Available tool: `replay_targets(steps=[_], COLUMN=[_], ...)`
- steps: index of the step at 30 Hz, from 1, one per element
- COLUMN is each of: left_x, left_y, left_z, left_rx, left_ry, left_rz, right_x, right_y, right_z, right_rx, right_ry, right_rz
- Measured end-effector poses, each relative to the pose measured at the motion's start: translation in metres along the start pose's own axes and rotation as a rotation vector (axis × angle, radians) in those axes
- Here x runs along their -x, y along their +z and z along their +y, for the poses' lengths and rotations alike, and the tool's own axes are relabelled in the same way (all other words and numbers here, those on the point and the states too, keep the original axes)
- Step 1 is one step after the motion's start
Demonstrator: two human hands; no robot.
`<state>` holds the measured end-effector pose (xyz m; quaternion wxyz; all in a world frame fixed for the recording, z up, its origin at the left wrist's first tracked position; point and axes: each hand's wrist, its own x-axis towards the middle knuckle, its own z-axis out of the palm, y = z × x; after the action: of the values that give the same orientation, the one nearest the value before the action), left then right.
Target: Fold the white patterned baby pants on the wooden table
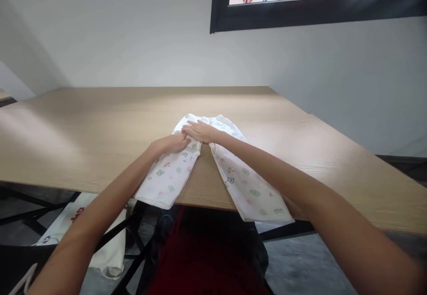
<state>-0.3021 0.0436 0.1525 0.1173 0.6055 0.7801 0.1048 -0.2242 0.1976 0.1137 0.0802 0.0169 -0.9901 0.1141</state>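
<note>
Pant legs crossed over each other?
No, the white printed pants lie with their legs spread apart, bare table showing between them.

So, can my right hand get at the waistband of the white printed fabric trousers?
Likely yes: your right hand rests on the trousers close to the waistband, with nothing visible in between.

The left arm [111, 201] reaches far and rightward, the right arm [283, 170] far and leftward. The right hand [201, 131] lies flat, palm down, fingers pointing left; the left hand [175, 142] sits just nearer and left, its fingers beside the right hand's fingertips.
</note>
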Motion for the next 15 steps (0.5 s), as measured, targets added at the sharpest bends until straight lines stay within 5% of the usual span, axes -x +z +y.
replay_targets(steps=[4,7,10,13,15], left_x=[0.095,0.145,0.133,0.087,0.062], left_y=[0.015,0.027,0.048,0.079,0.099], left_z=[0.018,0.054,0.101,0.143,0.16], left_rx=[-0.004,0.08,0.172,0.13,0.045], left_ry=[-0.013,0.004,0.141,0.437,0.542], left_rz=[-0.1,0.006,0.094,0.218,0.243], right_x=[-0.017,-0.01,0.007,0.032,0.052], right_y=[0.007,-0.002,-0.019,-0.034,-0.041], right_z=[-0.004,0.0,0.014,0.033,0.045], right_rx=[-0.014,-0.24,-0.328,-0.16,-0.107], right_ry=[0.064,0.108,0.317,0.632,0.771], right_rz=[-0.083,-0.084,0.027,0.214,0.223])
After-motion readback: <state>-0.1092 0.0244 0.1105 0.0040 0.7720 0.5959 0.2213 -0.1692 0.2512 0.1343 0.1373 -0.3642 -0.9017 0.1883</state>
